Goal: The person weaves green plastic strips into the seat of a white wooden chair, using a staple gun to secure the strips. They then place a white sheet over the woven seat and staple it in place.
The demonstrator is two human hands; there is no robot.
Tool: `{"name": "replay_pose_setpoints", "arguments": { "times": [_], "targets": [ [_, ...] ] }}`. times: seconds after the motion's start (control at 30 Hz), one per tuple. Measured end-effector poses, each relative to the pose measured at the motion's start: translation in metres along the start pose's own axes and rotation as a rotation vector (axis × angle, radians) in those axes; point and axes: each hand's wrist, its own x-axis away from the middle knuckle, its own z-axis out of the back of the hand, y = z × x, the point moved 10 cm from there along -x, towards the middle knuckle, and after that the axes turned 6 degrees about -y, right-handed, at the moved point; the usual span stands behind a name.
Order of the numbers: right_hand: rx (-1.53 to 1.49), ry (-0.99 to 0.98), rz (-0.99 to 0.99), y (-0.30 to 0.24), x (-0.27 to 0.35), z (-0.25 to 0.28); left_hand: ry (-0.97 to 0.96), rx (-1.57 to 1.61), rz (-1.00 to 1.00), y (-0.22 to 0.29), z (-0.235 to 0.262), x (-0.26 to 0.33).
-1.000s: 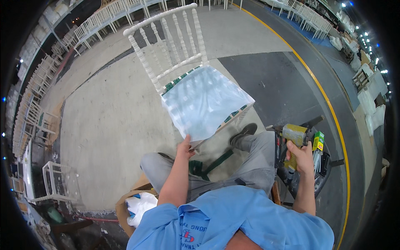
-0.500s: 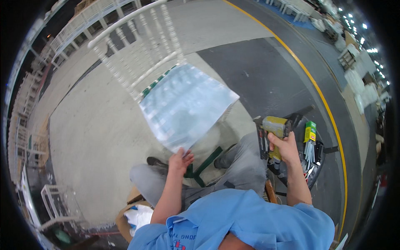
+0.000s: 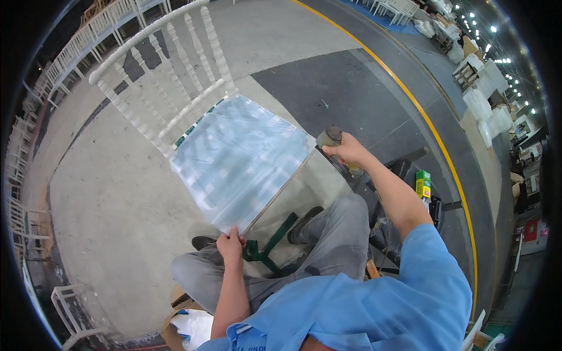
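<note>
A white chair with a backrest of turned spindles (image 3: 171,58) stands in front of me. Over its seat lies a pale blue-and-white sheet of cloth (image 3: 240,155). At the near corner of the seat, my left hand (image 3: 230,244) pinches the cloth's edge between thumb and fingers. My right hand (image 3: 349,150) grips a yellow-and-black nail or staple gun (image 3: 331,136), its head at the right front corner of the seat. The hand and the angle hide part of the tool, and I cannot tell whether its nose touches the cloth.
A dark green metal stand (image 3: 264,253) is between my legs, below the seat. To my right, a green-and-yellow box (image 3: 423,183) rests on a black stool-like surface. A cardboard box (image 3: 174,331) with white material sits at lower left. White chairs (image 3: 76,50) line the far left.
My right hand has carried the gun forward and left, from above my right knee to the seat's right corner. My left hand's fingers have closed on the cloth's near corner. The view has shifted.
</note>
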Motion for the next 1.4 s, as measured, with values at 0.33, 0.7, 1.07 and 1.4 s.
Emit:
{"name": "replay_pose_setpoints", "arguments": {
  "times": [0.33, 0.7, 1.07, 1.4],
  "targets": [
    [0.060, -0.001, -0.073, 0.028, -0.047, -0.018, 0.014, 0.010, 0.006, -0.008, 0.004, -0.003],
    [0.157, -0.040, -0.079, 0.024, -0.032, -0.069, 0.029, 0.023, -0.034, -0.004, 0.006, -0.003],
    [-0.006, -0.158, -0.087, 0.010, -0.008, -0.121, 0.042, -0.118, -0.088, -0.014, 0.011, -0.004],
    [0.002, -0.201, -0.095, 0.006, 0.005, -0.160, 0.091, -0.212, -0.037, -0.017, 0.018, -0.002]
  ]
}}
